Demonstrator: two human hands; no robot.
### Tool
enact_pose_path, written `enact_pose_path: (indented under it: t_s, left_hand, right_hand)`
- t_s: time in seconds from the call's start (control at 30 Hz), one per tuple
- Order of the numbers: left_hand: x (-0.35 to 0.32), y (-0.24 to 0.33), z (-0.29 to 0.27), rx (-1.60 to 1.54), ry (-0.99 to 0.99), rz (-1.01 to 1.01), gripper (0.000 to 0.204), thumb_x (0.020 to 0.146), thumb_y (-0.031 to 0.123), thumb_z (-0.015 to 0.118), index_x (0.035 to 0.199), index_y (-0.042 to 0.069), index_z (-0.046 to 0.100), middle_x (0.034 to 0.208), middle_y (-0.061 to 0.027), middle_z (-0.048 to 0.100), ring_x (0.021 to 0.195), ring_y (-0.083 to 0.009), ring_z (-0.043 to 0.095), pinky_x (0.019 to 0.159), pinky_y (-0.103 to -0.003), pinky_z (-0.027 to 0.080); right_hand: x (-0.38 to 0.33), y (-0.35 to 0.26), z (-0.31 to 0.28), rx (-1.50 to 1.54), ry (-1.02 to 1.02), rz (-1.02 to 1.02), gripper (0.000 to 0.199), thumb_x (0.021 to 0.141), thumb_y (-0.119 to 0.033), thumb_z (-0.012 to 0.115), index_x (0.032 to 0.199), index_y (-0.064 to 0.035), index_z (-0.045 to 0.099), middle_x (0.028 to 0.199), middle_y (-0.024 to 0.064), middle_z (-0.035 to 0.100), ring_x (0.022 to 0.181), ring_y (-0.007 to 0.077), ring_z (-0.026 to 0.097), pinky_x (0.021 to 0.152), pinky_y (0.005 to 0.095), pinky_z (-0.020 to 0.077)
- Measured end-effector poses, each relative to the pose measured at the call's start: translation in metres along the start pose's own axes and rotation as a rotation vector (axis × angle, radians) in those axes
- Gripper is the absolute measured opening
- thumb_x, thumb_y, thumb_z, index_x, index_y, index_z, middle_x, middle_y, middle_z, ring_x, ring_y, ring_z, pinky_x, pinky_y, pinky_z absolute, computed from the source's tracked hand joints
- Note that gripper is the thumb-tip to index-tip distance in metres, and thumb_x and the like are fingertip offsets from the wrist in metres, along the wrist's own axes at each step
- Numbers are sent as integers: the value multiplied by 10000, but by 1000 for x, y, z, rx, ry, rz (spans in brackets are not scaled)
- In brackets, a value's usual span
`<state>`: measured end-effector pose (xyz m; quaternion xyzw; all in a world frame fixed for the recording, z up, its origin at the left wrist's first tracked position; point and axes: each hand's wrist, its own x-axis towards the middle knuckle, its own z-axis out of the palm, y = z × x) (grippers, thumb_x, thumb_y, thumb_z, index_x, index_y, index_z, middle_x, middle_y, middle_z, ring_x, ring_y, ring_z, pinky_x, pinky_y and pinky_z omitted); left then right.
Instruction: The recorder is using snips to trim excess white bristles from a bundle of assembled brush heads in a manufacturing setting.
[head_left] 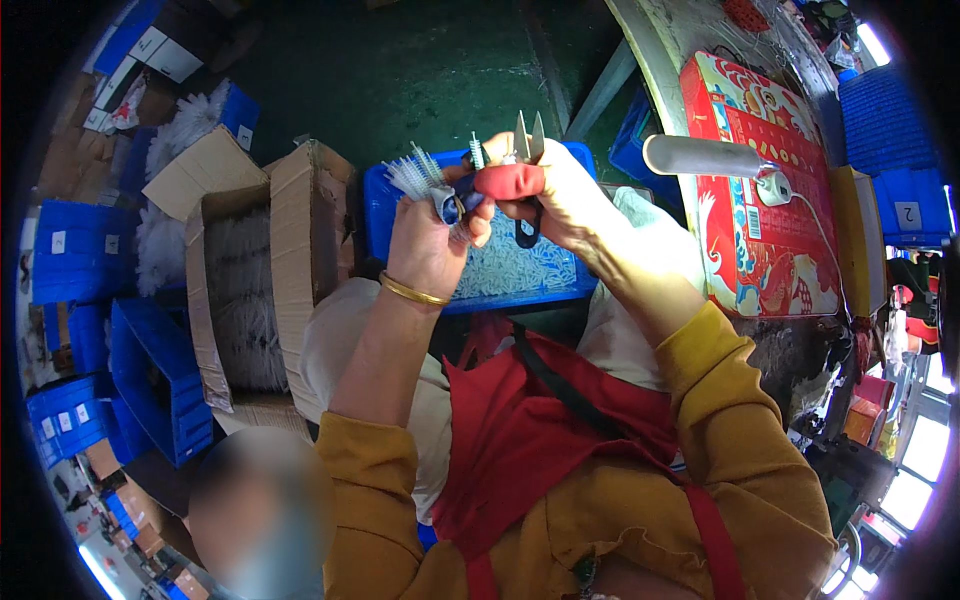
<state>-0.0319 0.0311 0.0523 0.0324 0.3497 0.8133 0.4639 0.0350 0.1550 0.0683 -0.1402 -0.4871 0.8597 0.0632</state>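
Note:
My left hand point(432, 238) is closed round a bundle of small brushes point(416, 174) with pale bristles, which fan out above its fingers. One brush point(477, 152) stands up apart from the bundle, between my two hands. Dark blue wrapping covers a left fingertip. My right hand point(566, 200) grips a pair of scissors point(527, 232); the dark handle shows below the fingers and the parted blades point up and away. A red cover point(510, 181) sits on a right finger and meets the left fingertips. Exactly where the fingers pinch the single brush is hidden.
Below my hands, a blue tray point(378, 225) holds many small whitish pieces. An open cardboard box point(312, 215) of bristly items stands left, near blue bins point(85, 252). At right, a bench carries a red patterned box point(765, 240) and a lamp point(700, 157). A person's blurred head is lower left.

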Motion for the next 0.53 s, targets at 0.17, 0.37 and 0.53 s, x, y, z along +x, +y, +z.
enact_pose_path:
  t_s: [0.17, 0.37, 0.53]
  left_hand:
    - [-6, 11, 4, 241, 31, 39, 187, 784, 29, 351, 867, -18, 512, 621, -105, 541, 476, -112, 497, 390, -197, 359]
    - [-4, 9, 3, 374, -2, 51, 172, 816, 134, 420, 907, 19, 510, 662, -75, 525, 493, -89, 463, 408, -175, 352]
    - [0, 10, 3, 516, -5, 111, 185, 822, 150, 422, 916, 20, 514, 678, -73, 537, 506, -88, 481, 408, -173, 363]
  right_hand:
    - [7, 9, -8, 253, -164, 82, 56, 690, -46, 515, 702, -81, 472, 536, -12, 400, 389, 66, 283, 359, 202, 213]
    - [9, 14, -9, 332, -150, 116, 37, 716, -46, 492, 687, -63, 480, 534, 34, 459, 369, 73, 291, 348, 204, 222]
    - [14, 9, -13, 82, -75, 75, 146, 709, -158, 562, 764, -43, 492, 625, 148, 533, 458, 181, 487, 363, 210, 262]
